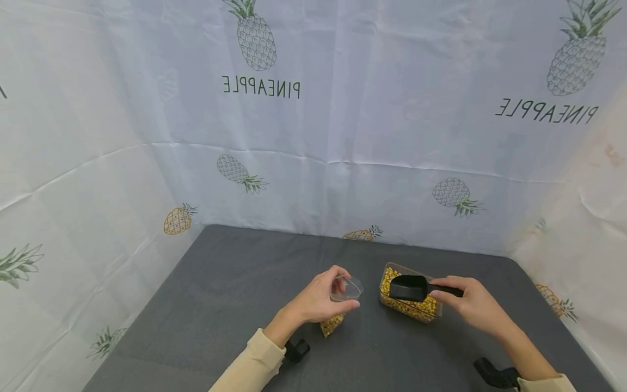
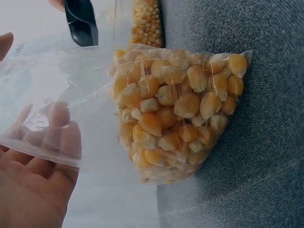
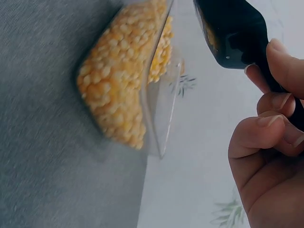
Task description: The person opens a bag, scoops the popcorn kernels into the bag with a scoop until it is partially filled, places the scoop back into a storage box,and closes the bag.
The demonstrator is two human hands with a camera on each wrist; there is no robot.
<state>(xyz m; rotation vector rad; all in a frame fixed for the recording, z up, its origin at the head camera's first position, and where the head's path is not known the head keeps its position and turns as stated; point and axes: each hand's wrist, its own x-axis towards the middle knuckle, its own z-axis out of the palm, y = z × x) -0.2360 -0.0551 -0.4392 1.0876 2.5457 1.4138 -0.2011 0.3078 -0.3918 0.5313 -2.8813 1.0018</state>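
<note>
Corn kernels (image 2: pixel 175 109) fill the lower part of a clear plastic bag (image 2: pixel 95 109) that stands on the table. My left hand (image 1: pixel 320 296) holds this bag by its mouth, which is spread wide between thumb and fingers. To the right, my right hand (image 1: pixel 472 305) grips the handle of a black scoop (image 1: pixel 410 287), level over a clear box (image 3: pixel 164 128) of corn kernels. A yellow patch shows along the scoop's edge in the right wrist view; how much the scoop carries cannot be made out.
A dark grey cloth covers the table (image 1: pixel 235 294). White curtains (image 1: pixel 313 120) printed with pineapples hang behind it and on both sides. Black straps with mounts (image 1: pixel 297 350) sit on my wrists.
</note>
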